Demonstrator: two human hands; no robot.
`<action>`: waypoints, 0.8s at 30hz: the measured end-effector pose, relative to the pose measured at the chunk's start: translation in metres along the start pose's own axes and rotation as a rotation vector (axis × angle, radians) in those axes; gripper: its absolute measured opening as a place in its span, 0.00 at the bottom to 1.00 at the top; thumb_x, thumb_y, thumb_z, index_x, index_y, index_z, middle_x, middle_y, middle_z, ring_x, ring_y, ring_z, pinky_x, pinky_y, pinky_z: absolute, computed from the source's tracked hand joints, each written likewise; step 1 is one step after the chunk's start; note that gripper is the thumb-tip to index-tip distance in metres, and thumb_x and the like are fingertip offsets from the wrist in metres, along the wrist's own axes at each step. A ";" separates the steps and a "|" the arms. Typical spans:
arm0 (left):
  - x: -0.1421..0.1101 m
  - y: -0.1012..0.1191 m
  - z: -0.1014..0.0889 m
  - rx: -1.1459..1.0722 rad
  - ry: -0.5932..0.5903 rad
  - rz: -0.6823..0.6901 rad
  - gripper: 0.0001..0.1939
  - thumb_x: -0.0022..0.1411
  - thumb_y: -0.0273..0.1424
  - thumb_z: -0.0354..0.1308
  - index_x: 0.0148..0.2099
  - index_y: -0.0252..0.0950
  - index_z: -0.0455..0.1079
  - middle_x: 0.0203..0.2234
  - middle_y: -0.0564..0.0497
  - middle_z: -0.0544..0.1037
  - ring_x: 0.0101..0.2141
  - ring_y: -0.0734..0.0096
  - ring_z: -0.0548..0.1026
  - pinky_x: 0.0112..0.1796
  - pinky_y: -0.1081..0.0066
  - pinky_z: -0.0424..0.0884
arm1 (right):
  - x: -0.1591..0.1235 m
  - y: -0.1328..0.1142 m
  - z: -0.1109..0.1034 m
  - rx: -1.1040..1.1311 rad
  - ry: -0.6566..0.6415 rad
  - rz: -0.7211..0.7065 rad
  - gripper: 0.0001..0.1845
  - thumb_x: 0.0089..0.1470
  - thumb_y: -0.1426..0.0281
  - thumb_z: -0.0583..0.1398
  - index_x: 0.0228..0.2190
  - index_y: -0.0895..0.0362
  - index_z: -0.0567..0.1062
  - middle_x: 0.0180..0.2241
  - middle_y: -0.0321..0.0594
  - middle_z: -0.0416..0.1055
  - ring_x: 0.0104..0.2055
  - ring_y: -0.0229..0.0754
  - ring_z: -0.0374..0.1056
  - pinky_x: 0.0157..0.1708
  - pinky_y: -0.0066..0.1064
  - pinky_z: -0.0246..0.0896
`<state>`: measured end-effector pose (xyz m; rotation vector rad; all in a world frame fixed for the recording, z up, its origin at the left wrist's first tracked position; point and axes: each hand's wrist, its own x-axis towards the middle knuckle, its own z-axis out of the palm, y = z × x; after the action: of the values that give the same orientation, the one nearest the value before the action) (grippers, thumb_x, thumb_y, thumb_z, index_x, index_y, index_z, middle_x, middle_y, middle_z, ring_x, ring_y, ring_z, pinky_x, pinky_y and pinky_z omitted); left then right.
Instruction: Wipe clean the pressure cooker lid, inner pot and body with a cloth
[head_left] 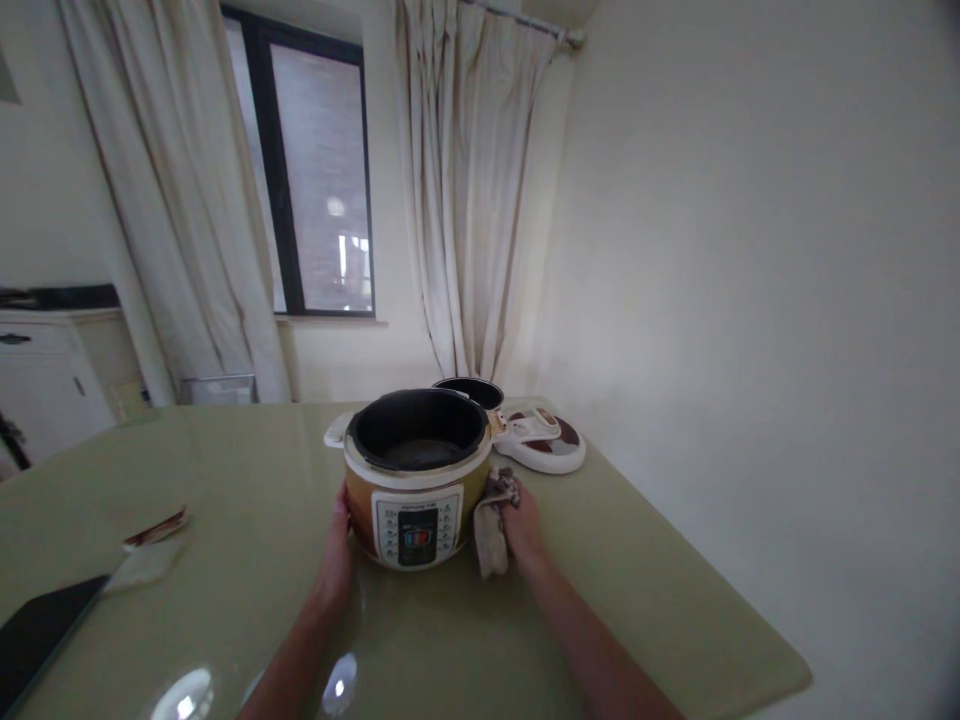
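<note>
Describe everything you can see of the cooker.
The cooker is round and squat, with gold-brown sides, a white, plastic-looking band near the top and a pale handle at the left. Its top is open, showing a dark interior. The front panel has a dark display between columns of buttons. It sits upright on the green table; the left hand touches one side, the right hand holds a cloth at the other.

Rear pot [478, 388] is partly hidden by cooker [360, 512], panel [418, 527] print too small to read, left hand [340, 535] partly behind cooker, right hand's [525, 520] fingers partly lost in cloth [491, 540], dark slab [52, 630] cut off at left edge, forearms [577, 620] at bottom.
</note>
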<state>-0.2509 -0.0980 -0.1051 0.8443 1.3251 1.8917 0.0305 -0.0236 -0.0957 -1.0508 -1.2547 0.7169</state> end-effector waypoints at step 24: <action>0.010 -0.009 -0.001 -0.073 -0.024 0.081 0.40 0.69 0.57 0.58 0.73 0.39 0.65 0.73 0.41 0.66 0.75 0.44 0.57 0.75 0.53 0.50 | -0.038 0.006 0.014 -0.194 0.191 -0.408 0.22 0.58 0.62 0.62 0.53 0.54 0.77 0.45 0.50 0.80 0.45 0.58 0.77 0.44 0.50 0.77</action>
<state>-0.2562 -0.0880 -0.1129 0.8933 1.2163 1.9738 0.0099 -0.0520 -0.1165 -0.9522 -1.3344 0.1817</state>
